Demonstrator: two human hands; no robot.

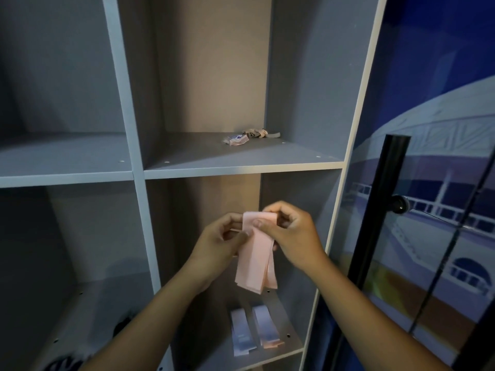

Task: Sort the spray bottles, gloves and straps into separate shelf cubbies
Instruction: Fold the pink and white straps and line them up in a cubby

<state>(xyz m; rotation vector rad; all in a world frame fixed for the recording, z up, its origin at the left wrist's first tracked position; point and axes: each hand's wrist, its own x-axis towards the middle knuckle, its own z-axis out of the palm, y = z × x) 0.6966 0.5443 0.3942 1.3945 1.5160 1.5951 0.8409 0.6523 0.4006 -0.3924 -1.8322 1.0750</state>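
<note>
Both hands hold a folded pink strap point(256, 253) in front of the lower right cubby point(294, 236) of the grey shelf point(139, 172). The left hand point(222, 245) pinches the strap's upper left edge between thumb and curled fingers point(247, 232), and the right hand point(289, 236) pinches the folded top, its thumb pressed on the front face and its fingers curled behind. From that shared grip the strap hangs straight down below the fingers, its long axis close to upright, the fold at the top and the loose layered ends pointing at the cubby floor. Directly beneath those ends, well below the fingers and a little nearer the camera, two pale folded straps point(254, 328) lie flat side by side on the cubby floor, their long axes running front to back. The right hand sits slightly higher and deeper in the cubby, so it seems the likelier one to carry the strap down. The move ahead looks like lowering it and laying it flat beside the other two, turning it from upright to lying. Above the fingers, in the upper right cubby, a small crumpled bundle point(250, 136) rests near the back; what it is cannot be told.
</note>
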